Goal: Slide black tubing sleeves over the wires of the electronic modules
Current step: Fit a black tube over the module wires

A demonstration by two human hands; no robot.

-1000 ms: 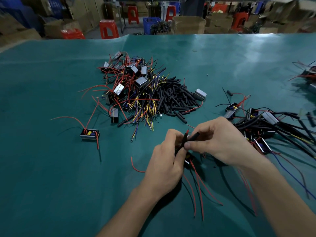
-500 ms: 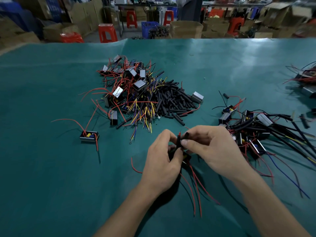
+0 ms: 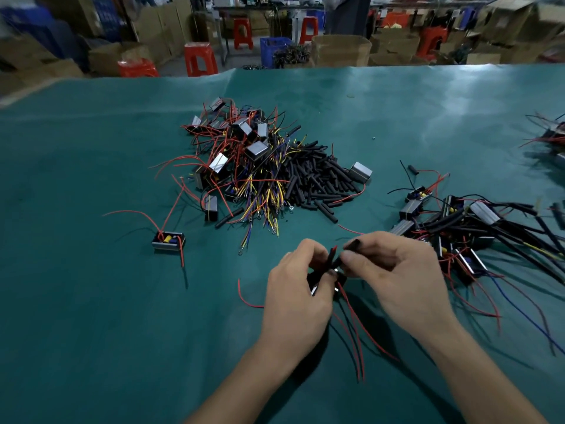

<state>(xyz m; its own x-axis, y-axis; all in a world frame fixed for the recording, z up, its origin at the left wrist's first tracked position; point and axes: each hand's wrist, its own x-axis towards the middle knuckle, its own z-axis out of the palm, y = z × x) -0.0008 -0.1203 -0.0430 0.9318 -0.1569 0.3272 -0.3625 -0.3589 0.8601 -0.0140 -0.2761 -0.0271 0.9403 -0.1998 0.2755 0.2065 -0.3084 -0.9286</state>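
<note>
My left hand [image 3: 298, 293] pinches a small module [image 3: 318, 283] and its red wires, whose tips [image 3: 334, 250] stick up between my fingers. My right hand [image 3: 397, 270] holds a short black tubing sleeve [image 3: 351, 246] at those wire tips. The module is mostly hidden by my fingers. More red wires [image 3: 356, 332] trail from it toward me over the green table [image 3: 91, 301]. A heap of loose black sleeves [image 3: 315, 182] lies beyond my hands, beside a heap of unsleeved modules [image 3: 241, 154] with red and yellow wires.
A single module [image 3: 168, 240] with red wires sits alone at the left. Modules with black-sleeved wires [image 3: 464, 228] are piled at the right. More wired parts [image 3: 553, 139] lie at the far right edge. Red stools [image 3: 200, 58] and cardboard boxes stand beyond the table.
Both hands stayed together at the same work. The black sleeve in my right hand has shifted against the red wire tips held by my left hand. The camera view moved slightly.
</note>
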